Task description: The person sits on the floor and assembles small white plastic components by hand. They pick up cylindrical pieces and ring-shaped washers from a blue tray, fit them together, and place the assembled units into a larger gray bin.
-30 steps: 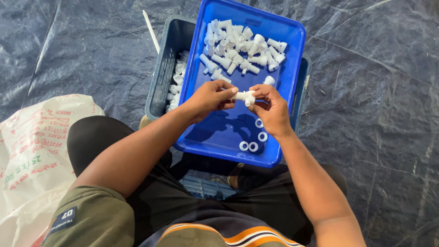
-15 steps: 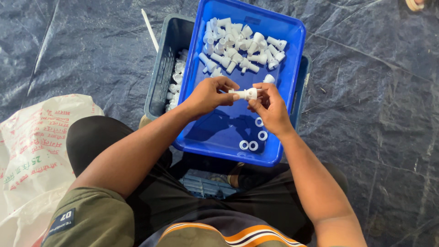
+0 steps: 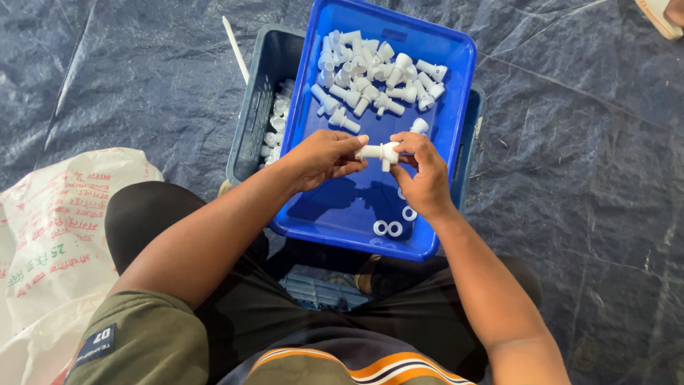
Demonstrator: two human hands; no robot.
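Small white plastic T-shaped fitting (image 3: 377, 152) pinched between left hand (image 3: 324, 157) and right hand (image 3: 426, 178), above blue plastic tray (image 3: 342, 207); three white rings (image 3: 388, 228) below right hand

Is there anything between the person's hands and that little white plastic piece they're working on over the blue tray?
Nothing visible. The left hand and right hand both already pinch the white fitting directly, one at each end, above the blue tray. The loose white rings lie below, apart from it.
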